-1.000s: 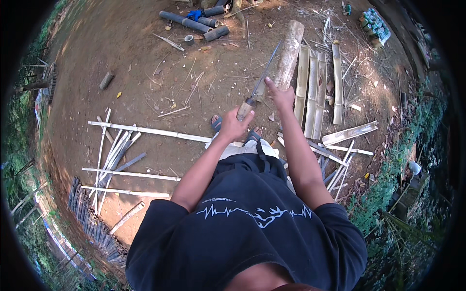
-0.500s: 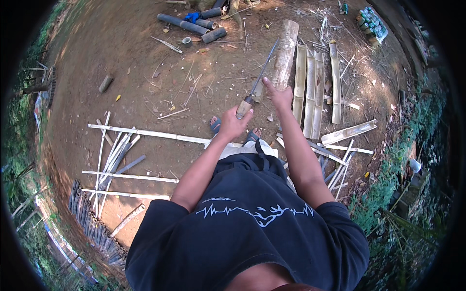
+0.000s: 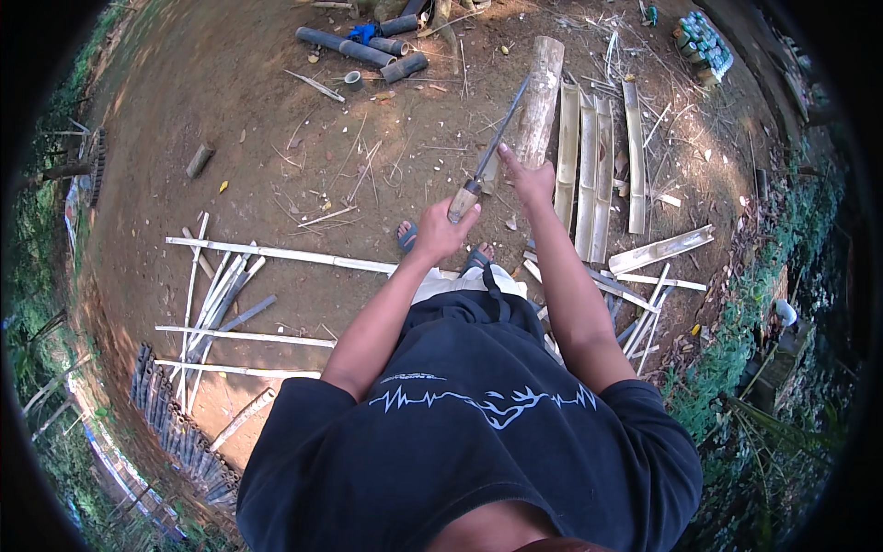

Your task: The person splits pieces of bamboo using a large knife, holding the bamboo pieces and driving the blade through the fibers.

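My left hand (image 3: 444, 232) is wrapped round the wooden handle of a machete (image 3: 499, 132), whose long dark blade slants up and to the right. Beside the blade is my right hand (image 3: 531, 182), its thumb reaching up to the metal. The fingers of that hand are curled and mostly hidden, so what they grip cannot be made out. Just beyond, a thick pale log (image 3: 540, 101) lies on the ground, with split bamboo halves (image 3: 586, 175) to its right.
White strips (image 3: 294, 254) lie across the ground by my feet. A bundle of split strips (image 3: 216, 308) is at the left, near a row of dark bamboo tubes (image 3: 179, 432). Dark tubes (image 3: 345, 46) lie far off; a pack of bottles (image 3: 705, 46) stands far right.
The machete and both hands stay almost in place. My right thumb has shifted very slightly along the blade toward the handle.
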A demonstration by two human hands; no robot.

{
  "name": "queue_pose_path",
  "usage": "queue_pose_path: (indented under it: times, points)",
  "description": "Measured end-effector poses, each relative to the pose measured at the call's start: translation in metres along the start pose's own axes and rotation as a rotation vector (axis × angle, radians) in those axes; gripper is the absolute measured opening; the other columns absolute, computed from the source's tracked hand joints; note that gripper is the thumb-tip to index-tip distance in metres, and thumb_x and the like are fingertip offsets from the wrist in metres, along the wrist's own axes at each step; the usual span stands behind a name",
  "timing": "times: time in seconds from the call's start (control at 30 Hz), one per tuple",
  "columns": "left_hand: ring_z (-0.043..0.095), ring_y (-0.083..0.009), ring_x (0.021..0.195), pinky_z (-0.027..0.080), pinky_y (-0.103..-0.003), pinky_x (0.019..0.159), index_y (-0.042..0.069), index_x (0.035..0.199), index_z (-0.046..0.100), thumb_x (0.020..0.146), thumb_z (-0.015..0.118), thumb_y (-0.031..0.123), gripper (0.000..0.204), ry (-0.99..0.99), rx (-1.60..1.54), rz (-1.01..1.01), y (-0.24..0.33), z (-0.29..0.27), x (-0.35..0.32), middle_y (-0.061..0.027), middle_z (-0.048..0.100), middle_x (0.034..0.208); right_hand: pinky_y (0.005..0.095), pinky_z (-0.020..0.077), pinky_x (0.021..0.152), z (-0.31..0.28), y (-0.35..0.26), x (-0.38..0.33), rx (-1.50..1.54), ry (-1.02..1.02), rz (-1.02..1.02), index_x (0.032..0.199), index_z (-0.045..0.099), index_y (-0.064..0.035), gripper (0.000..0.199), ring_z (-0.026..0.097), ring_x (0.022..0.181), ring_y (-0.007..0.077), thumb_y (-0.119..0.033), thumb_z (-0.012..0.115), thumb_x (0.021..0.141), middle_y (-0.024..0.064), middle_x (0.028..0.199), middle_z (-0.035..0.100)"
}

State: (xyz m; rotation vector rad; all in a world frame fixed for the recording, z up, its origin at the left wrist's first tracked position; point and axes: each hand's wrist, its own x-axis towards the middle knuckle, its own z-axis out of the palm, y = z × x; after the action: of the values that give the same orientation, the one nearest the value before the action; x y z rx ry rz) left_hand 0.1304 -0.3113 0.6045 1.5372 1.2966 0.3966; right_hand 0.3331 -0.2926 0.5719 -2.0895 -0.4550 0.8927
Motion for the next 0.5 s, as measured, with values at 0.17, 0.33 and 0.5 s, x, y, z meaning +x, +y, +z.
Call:
queue_pose_path:
  times: [0.17,0.33,0.5]
  points:
    - [0.063,-0.0174,0.052,0.049,-0.036,0.053,0.003,0.099,0.069,0.093,0.070,0.038,0.035,0.039,0.070,0.100,-0.001,0.000,0.003,-0.0067,0.063,0.062,0.0418,0.0483,0.100,0.003,0.012,0.014,-0.043,0.036,-0.029,0.124,0.049,0.0164,0.110,0.063,0.116,0.0372,-0.062,0.091,0.060,0.0314,0.124,0.061]
    - [0.066,-0.0203,0.058,0.051,-0.038,0.059,0.003,0.103,0.070,0.093,0.070,0.038,0.036,0.134,0.118,0.260,-0.010,0.004,0.004,-0.0099,0.065,0.065,0.0423,0.0487,0.100,0.000,0.005,0.008,-0.079,0.037,-0.046,0.122,0.050,0.0154,0.107,0.064,0.114,0.0375,-0.063,0.090,0.061,0.0312,0.122,0.062]
    - [0.065,-0.0206,0.055,0.051,-0.037,0.056,0.001,0.100,0.069,0.093,0.070,0.036,0.036,0.071,0.080,0.173,-0.002,0.002,0.000,-0.0108,0.065,0.066,0.0423,0.0490,0.099,-0.004,0.007,0.011,-0.041,0.012,-0.034,0.121,0.051,0.0146,0.105,0.064,0.113,0.0374,-0.064,0.089,0.062,0.0306,0.122,0.063]
